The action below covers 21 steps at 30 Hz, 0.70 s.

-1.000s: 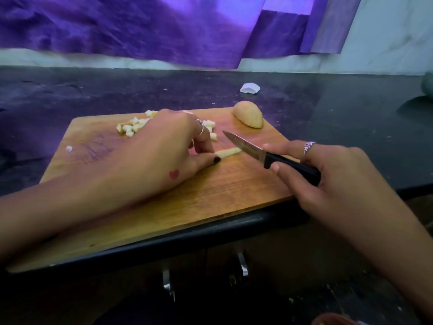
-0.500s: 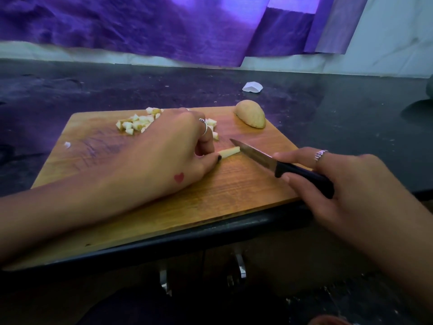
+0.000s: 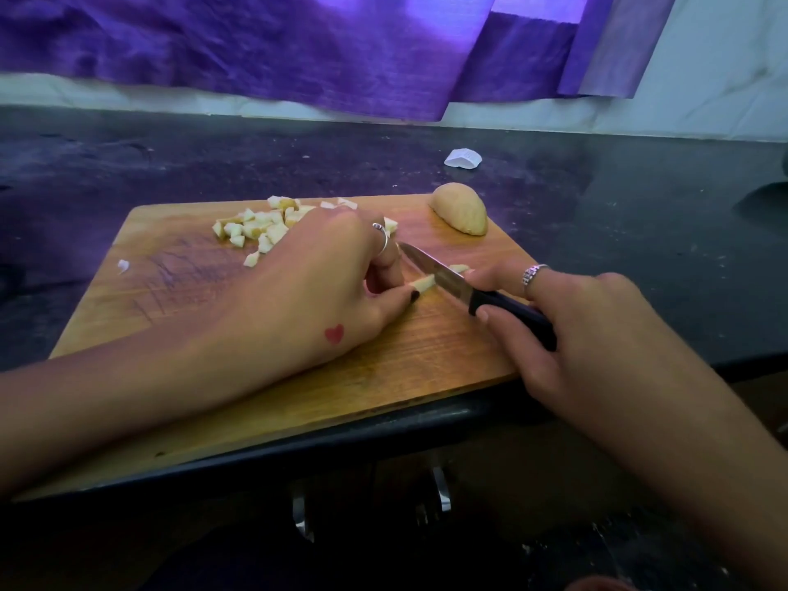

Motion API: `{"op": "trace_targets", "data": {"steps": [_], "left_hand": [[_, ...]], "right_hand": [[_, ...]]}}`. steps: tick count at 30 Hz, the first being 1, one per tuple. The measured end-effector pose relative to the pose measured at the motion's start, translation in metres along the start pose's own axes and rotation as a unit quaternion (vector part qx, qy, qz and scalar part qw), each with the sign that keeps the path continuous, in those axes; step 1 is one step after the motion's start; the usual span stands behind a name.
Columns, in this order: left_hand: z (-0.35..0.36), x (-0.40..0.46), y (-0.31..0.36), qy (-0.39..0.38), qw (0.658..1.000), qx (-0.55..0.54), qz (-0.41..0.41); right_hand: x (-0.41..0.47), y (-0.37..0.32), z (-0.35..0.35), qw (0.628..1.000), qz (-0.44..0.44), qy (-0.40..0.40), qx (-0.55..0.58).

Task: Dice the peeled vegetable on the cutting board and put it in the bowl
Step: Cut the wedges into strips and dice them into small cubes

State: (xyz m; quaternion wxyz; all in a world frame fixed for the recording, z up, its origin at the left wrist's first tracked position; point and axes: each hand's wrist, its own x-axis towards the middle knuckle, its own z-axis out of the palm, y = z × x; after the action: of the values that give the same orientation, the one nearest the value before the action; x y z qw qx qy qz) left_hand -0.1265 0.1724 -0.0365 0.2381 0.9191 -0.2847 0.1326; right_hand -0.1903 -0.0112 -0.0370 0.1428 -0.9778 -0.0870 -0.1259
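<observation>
Left hand (image 3: 315, 283): palm down on the cutting board (image 3: 179, 292); thumb and fingers pinch the vegetable strip (image 3: 423, 284)
Right hand (image 3: 571, 330): fist around the knife (image 3: 464, 290); forefinger along the spine; blade across the strip
Diced pieces (image 3: 260, 228): beyond left hand
Peeled half (image 3: 460, 214): far right corner
</observation>
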Motion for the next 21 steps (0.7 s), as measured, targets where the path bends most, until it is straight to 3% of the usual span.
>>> {"op": "trace_targets", "data": {"steps": [5,12,21], "left_hand": [[0.002,0.000,0.001,0.012,1.000,0.019,0.004],[0.002,-0.001,0.002,0.015,1.000,0.023,0.004],[0.003,-0.002,0.004,0.020,0.999,0.031,0.010]], "right_hand": [[-0.018,0.004,-0.009,1.000,-0.021,-0.014,-0.007],[-0.024,0.004,-0.002,0.993,-0.047,0.107,0.018],[-0.010,-0.012,0.000,0.999,-0.015,0.030,-0.009]]}}
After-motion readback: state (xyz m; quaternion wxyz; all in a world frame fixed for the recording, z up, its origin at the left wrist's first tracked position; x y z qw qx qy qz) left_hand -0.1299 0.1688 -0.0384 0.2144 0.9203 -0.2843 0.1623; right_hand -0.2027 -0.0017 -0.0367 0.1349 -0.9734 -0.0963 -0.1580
